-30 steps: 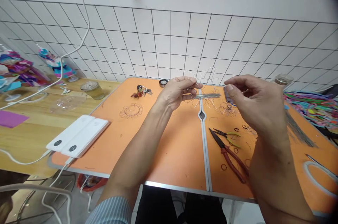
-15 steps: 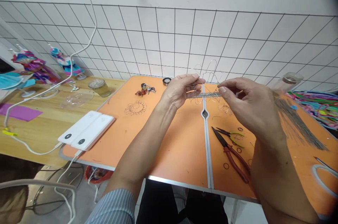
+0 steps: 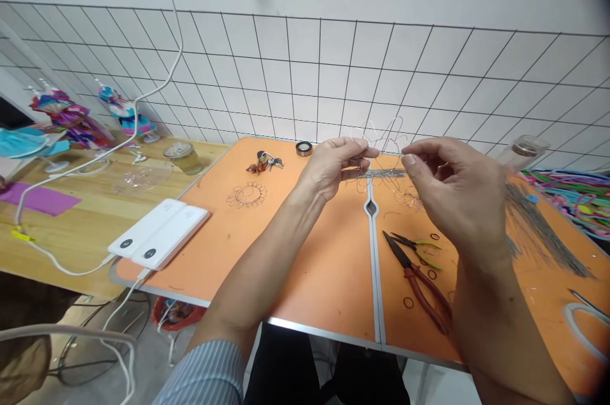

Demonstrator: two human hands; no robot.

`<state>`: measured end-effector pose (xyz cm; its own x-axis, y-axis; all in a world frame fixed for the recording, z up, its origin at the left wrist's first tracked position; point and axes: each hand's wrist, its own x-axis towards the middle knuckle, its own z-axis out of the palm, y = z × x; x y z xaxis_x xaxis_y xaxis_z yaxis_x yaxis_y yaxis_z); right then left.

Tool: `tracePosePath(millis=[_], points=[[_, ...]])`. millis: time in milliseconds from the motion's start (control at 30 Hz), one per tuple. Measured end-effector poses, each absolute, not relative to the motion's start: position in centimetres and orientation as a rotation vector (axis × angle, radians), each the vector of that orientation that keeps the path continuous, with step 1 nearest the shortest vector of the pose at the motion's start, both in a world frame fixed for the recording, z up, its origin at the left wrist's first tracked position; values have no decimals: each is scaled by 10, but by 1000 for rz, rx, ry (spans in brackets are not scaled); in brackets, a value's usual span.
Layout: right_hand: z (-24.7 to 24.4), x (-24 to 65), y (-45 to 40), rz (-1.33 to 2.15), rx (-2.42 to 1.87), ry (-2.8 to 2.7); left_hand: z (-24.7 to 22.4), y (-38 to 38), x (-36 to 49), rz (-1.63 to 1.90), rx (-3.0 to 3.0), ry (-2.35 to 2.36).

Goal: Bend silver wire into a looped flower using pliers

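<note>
Over the far part of the orange table, my left hand [image 3: 328, 166] pinches a thin wire frame bent into petal-like loops [image 3: 394, 126]. My right hand [image 3: 460, 195] is at the frame's right side, thumb and forefinger pinched at the edge of the loops. The wire is so fine that its exact hold there is hard to see. Below and behind the frame lies a bunch of straight wires [image 3: 388, 173]. A similar looped wire ring [image 3: 246, 195] rests flat on the left of the table, and another wire piece [image 3: 410, 199] sits under my right hand.
Red-handled pliers [image 3: 422, 287] and yellow-handled pliers [image 3: 422, 245] lie near my right forearm, among small dark rings. Grey wires [image 3: 548, 227], a jar [image 3: 524, 149] and colourful strips [image 3: 572, 201] are at right. Keys [image 3: 267, 163], a tape roll [image 3: 304, 149] and a white device [image 3: 159, 233] are at left.
Both hands and the wire frame appear slightly further right, the right hand more so. The whole view has also shifted a little. The left hand keeps its pinch.
</note>
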<state>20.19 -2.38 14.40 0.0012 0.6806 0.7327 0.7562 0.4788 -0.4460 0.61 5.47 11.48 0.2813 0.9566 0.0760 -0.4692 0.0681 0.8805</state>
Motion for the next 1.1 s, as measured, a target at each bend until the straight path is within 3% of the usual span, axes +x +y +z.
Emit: tracePosePath(millis=[667,1100], points=[[149,208,-19,156,-1347,-1731,118,50,6,1129,991,639],[145,219,-10,73,-1306,-1607,119,50,6,1151,970,640]])
